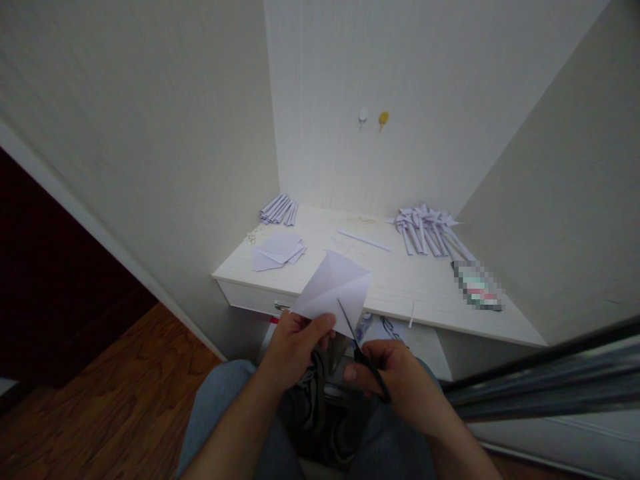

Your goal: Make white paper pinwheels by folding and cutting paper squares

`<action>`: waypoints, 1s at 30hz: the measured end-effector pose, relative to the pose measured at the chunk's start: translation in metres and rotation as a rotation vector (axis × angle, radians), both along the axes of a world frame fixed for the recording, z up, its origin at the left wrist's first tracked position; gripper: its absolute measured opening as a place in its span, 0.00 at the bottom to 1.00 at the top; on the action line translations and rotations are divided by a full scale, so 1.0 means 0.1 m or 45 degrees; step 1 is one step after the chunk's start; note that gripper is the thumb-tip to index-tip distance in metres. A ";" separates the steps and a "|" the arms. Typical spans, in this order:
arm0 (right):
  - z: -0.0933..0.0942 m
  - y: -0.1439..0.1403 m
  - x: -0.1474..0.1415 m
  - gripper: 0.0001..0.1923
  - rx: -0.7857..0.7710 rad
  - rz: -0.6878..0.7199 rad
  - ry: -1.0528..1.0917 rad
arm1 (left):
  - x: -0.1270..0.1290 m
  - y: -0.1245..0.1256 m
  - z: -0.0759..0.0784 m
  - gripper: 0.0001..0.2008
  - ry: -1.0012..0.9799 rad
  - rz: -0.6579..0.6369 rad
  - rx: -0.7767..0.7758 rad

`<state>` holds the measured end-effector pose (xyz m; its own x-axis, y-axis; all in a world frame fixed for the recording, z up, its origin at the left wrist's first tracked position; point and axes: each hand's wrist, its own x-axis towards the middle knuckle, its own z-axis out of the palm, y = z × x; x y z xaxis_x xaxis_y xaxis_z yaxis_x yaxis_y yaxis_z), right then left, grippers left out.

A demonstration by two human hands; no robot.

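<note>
My left hand (300, 343) pinches the lower edge of a creased white square of paper (333, 283), thumb on top, and holds it above the desk's front edge. Black-handled scissors (367, 363) are gripped in my right hand (393, 377), the fingers wrapped round the handles. Their blade lies over the lower right part of the paper and points up toward its middle. Whether the second blade is under the sheet is hidden. Beyond the paper, a thin white paper strip or stick (365, 241) lies on the desk.
On the white desk (320, 220), loose paper squares (280, 250) lie at left, with rolled paper sticks (279, 209) behind. Several paper pinwheels (425, 227) are piled at back right, near a blurred object (477, 287). Two pins stick in the wall. A shelf (425, 350) sits below.
</note>
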<state>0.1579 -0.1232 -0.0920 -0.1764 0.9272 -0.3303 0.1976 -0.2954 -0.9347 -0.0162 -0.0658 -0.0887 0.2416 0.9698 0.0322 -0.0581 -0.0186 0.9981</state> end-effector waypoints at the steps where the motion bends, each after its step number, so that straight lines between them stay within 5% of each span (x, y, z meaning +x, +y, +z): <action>1: 0.00 0.00 0.00 0.29 0.000 -0.007 0.008 | 0.00 0.00 0.00 0.19 -0.005 -0.001 0.001; 21: 0.04 -0.02 -0.02 0.28 0.067 0.018 -0.125 | 0.01 -0.03 -0.07 0.16 -0.194 -0.028 -0.107; 30: 0.17 -0.33 -0.08 0.26 0.162 0.020 -0.150 | -0.08 -0.32 0.01 0.16 -0.280 -0.040 -0.079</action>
<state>0.1498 -0.1562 -0.0751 -0.1581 0.9603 -0.2298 0.3113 -0.1724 -0.9345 -0.0237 -0.0977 -0.0874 0.2654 0.9637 0.0282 -0.2737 0.0472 0.9607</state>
